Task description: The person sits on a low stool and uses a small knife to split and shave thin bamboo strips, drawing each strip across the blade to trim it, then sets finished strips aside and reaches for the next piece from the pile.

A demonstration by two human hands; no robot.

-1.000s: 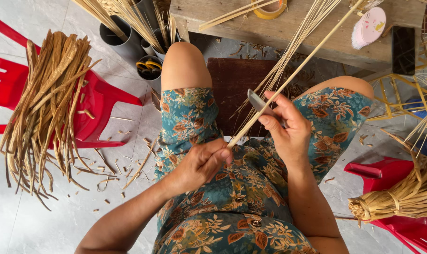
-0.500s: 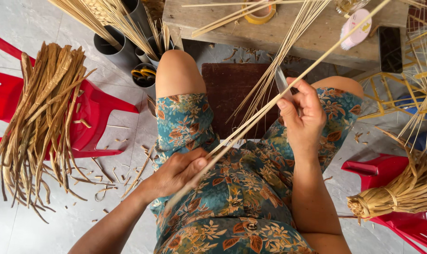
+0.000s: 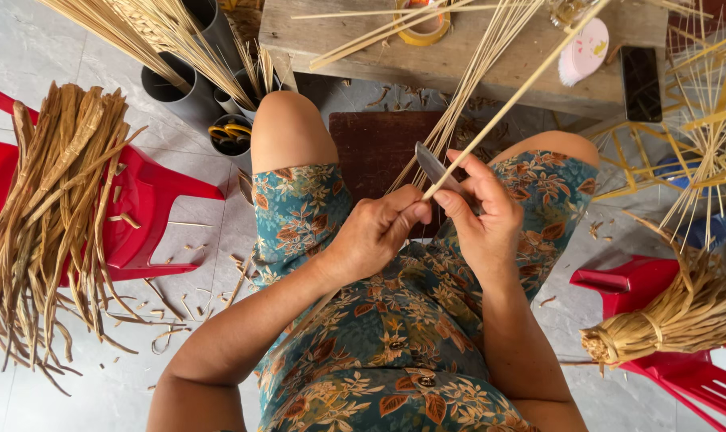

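- The wooden bench (image 3: 363, 48) stood at the far side, across the top of the view, with a roll of tape (image 3: 424, 24), a pink round thing (image 3: 585, 50) and a dark phone (image 3: 641, 83) on it.
- A red plastic chair (image 3: 151, 204) stood on the left, and a big pile of brown dry leaves (image 3: 47, 216) lay over it and hung down.
- Another red chair (image 3: 659, 288) stood on the right, and a tied bundle of straw (image 3: 683, 316) rested on it.
- Grey pipes (image 3: 179, 92) stood far left and held more thin sticks.
- The person sat with both knees out, in a dress with leaves and flowers (image 3: 363, 312).
- The left hand (image 3: 375, 232) was closed around the near end of the long thin stick (image 3: 515, 92).
- The right hand (image 3: 483, 216) was closed on a small knife (image 3: 431, 166) and also pinched the stick, with the blade right against it.
- The stick started between the two hands, in the middle, and ran up and away to the far right, over the bench.
- The grip was only at the near end, so most of the stick stuck out free.
- I think the blade could slip and cut a finger, because the left thumb (image 3: 417, 213) sat very near the blade.
- I think the stick could snap or split badly too, if the knife dug in too deep.
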